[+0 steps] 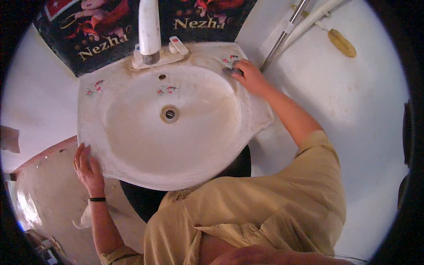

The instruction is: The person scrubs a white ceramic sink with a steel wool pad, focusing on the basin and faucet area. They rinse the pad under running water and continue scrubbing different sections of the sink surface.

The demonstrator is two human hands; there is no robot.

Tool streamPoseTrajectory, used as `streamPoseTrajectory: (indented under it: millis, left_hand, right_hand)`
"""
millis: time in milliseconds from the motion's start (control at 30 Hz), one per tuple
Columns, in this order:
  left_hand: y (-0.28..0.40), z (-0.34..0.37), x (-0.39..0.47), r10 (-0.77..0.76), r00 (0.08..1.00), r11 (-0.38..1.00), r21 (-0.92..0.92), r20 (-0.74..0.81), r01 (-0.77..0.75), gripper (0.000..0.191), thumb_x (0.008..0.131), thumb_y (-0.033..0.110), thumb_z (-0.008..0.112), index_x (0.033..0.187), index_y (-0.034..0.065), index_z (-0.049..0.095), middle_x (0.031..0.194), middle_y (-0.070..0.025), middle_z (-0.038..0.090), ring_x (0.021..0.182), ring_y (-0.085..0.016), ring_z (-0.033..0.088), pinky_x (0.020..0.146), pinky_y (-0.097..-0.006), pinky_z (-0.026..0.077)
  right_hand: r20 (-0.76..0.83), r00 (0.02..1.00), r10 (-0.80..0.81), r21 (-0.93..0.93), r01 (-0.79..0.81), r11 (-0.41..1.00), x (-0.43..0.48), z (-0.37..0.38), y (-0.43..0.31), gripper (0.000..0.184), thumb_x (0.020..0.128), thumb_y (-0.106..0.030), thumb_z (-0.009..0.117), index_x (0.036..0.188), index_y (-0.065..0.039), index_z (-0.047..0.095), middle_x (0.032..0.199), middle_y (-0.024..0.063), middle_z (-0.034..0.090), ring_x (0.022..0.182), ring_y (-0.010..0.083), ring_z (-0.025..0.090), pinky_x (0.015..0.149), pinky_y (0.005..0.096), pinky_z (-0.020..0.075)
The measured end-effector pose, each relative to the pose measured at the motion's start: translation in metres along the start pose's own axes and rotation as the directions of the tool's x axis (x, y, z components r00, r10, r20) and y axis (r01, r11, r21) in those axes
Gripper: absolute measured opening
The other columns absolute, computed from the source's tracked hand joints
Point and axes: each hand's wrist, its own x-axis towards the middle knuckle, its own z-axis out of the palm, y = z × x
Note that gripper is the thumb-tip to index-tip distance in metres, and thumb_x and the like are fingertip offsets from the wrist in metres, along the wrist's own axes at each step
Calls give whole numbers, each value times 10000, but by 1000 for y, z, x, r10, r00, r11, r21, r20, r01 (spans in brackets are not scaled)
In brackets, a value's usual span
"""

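A white ceramic washbasin [172,145] with brown stains and small printed flowers lies before me. My right hand [248,74] is closed on a small dark scrubbing pad [232,70], pressed to the basin's deck at the back right corner. My left hand [87,165] rests on the basin's left front edge, fingers apart, holding nothing. At the back stands a faucet with a white spout [149,29] and a red-marked handle [179,45]. The round drain [169,114] lies open below the small overflow hole [162,77].
Dark printed panels [109,36] stand behind the basin. A white wall [357,109] rises at the right, with a metal pipe [281,39] and a hanging yellowish brush or sponge [342,43]. Something black and round [139,198] is under the basin, above a brownish floor [49,185].
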Motion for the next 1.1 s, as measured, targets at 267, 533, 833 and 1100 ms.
streamPoseTrajectory:
  millis: [267, 533, 833, 1100]
  left_hand:
    - [-2, -1, 0, 0, 999, 999, 38, 45, -1, 303, 847, 151, 460, 1101, 31, 574, 1264, -129, 502, 1169, -307, 436, 1004, -415, 313]
    - [-3, 1, -1, -31, 999, 1000, 2, 36, 31, 326, 832, 135, 450, 1118, 32, 567, 1268, -126, 503, 1181, -305, 431, 1011, -417, 307]
    - [-13, 5, 0, 62, 998, 998, 22, 28, -63, 323, 850, 167, 448, 1124, 40, 563, 1278, -124, 498, 1181, -316, 431, 1012, -426, 308]
    - [-18, 6, -1, 79, 997, 996, 46, 13, -79, 311, 860, 146, 430, 1116, 42, 573, 1274, -125, 502, 1186, -312, 437, 1017, -414, 308]
  right_hand:
    - [-177, 983, -47, -144, 21, 989, 107, 48, 57, 324, 812, -295, 581, 907, 13, 560, 945, 206, 566, 912, 375, 540, 815, 453, 438]
    - [-86, 995, 50, -102, -58, 993, -32, -14, 17, 259, 781, -221, 633, 874, 7, 551, 933, 202, 535, 877, 377, 518, 808, 440, 427]
    - [-63, 998, 9, -63, -13, 998, -16, 1, -16, 288, 798, -271, 608, 888, -8, 532, 918, 213, 558, 899, 390, 541, 783, 454, 438]
    - [-137, 984, 111, -122, -128, 984, 41, 30, 31, 281, 830, -246, 596, 912, 11, 517, 924, 221, 552, 887, 390, 529, 784, 437, 427]
